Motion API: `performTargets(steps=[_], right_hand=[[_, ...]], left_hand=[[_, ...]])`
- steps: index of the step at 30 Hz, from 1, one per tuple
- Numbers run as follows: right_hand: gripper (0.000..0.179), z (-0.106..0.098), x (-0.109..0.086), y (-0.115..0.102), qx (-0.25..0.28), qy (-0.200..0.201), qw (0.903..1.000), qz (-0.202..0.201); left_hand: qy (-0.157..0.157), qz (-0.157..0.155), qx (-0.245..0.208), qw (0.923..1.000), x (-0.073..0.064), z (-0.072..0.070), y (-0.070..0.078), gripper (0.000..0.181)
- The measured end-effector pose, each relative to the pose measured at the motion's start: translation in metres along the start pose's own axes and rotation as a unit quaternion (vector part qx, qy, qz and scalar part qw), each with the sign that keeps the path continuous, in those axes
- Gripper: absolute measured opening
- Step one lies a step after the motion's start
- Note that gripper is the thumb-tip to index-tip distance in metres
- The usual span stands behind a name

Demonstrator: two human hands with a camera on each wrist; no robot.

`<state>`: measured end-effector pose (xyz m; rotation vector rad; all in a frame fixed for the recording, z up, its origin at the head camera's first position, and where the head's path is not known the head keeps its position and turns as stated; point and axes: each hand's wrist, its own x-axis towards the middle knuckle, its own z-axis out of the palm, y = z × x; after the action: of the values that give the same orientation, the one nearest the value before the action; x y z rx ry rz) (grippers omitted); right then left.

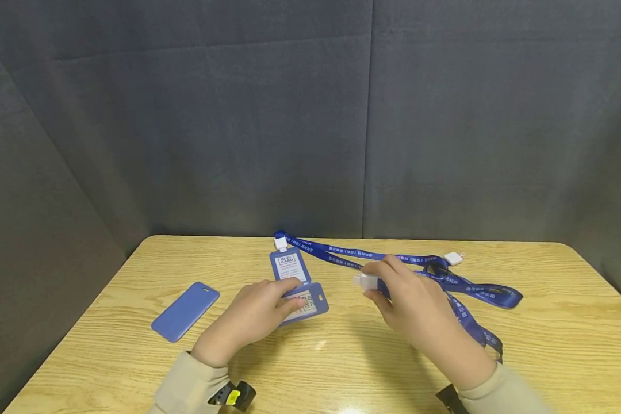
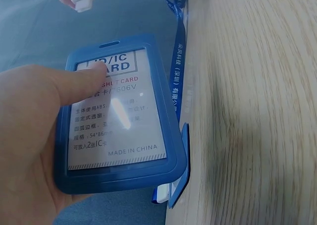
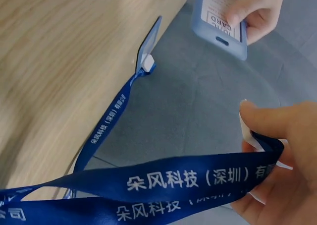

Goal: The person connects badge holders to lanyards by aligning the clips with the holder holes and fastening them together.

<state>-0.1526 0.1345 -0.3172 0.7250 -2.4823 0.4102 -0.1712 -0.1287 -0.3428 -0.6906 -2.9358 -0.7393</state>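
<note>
My left hand (image 1: pixel 261 310) pinches a blue badge holder (image 2: pixel 119 178) between thumb and fingers, its printed face and slot showing. The thumb lies over the card in the left wrist view. Across from it, my right hand (image 1: pixel 411 296) holds the white clip (image 1: pixel 368 281) of a blue lanyard (image 3: pixel 163 178), the clip's tip pointing toward the badge holder. A gap separates clip and holder. The lanyard's strap trails from my right palm, partly hidden by the hand in the head view.
Behind my left hand lies another badge holder (image 1: pixel 288 261), joined by a white clip (image 1: pixel 280 244) to its own lanyard (image 1: pixel 357 251). A plain blue holder (image 1: pixel 185 312) lies at the left. Another white clip (image 1: pixel 453 259) rests at the back right, among looped straps (image 1: pixel 502 297).
</note>
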Motion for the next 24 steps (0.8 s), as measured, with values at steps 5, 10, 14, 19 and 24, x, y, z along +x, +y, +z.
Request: performTargets(steps=[5, 10, 14, 19, 24], right_hand=[[0.036, 0.007, -0.001, -0.003, -0.005, -0.015, 0.9996, -0.025], [0.036, 0.014, -0.003, -0.004, -0.017, -0.016, 0.9984, -0.051], [0.036, 0.018, -0.004, -0.004, -0.019, -0.015, 0.9976, -0.065], [0.037, 0.022, -0.004, -0.004, -0.014, -0.002, 0.9965, -0.083], [0.038, 0.023, -0.005, -0.005, 0.001, 0.005, 0.996, -0.089]], left_hand=[[0.001, 0.009, 0.0, 1.0, 0.0, 0.0, 0.002, 0.031], [0.008, 0.026, 0.0, 0.9996, 0.0, 0.0, 0.004, 0.032], [0.012, 0.037, 0.0, 0.9992, -0.001, 0.0, 0.006, 0.031], [0.004, 0.032, -0.008, 0.9994, -0.001, 0.0, 0.01, 0.033], [0.004, 0.038, -0.019, 0.9991, -0.001, 0.0, 0.012, 0.03]])
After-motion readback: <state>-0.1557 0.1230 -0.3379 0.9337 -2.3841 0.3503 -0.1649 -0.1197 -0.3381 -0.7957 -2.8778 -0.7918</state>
